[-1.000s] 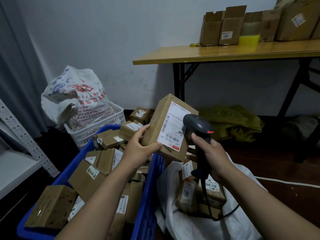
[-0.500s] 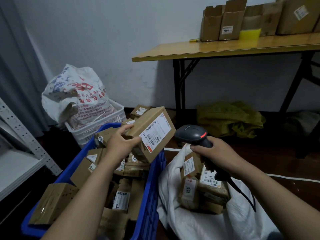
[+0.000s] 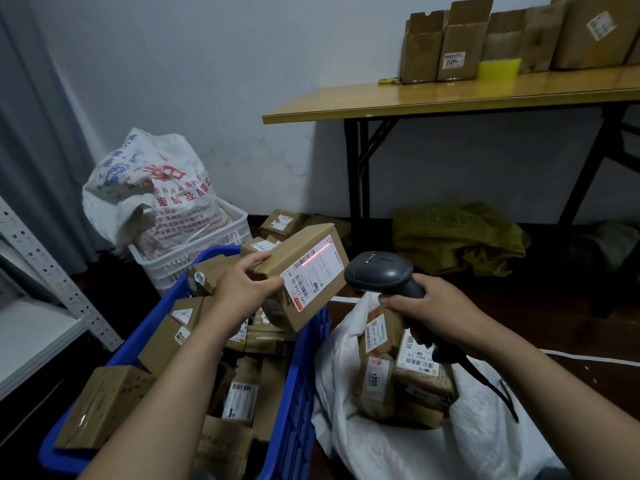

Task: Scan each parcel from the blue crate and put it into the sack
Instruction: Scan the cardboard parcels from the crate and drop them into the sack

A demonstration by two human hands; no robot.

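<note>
My left hand grips a brown cardboard parcel by its left end, above the right rim of the blue crate. The parcel's white label faces up and right, and a red scan line crosses it. My right hand holds a dark grey barcode scanner by the handle, its head pointing at the label from the right. Its cable hangs down over the white sack, which lies open on the floor at the right with several labelled parcels inside. The crate holds several more brown parcels.
A white basket with a printed woven bag stands behind the crate. A wooden folding table with cardboard boxes is at the back right, an olive cloth heap beneath it. A white metal shelf stands at the left.
The parcel came down from chest height and tilted label-up over the crate's edge. The scanner swung down and left toward it, and a red scan line now shows on the label.
</note>
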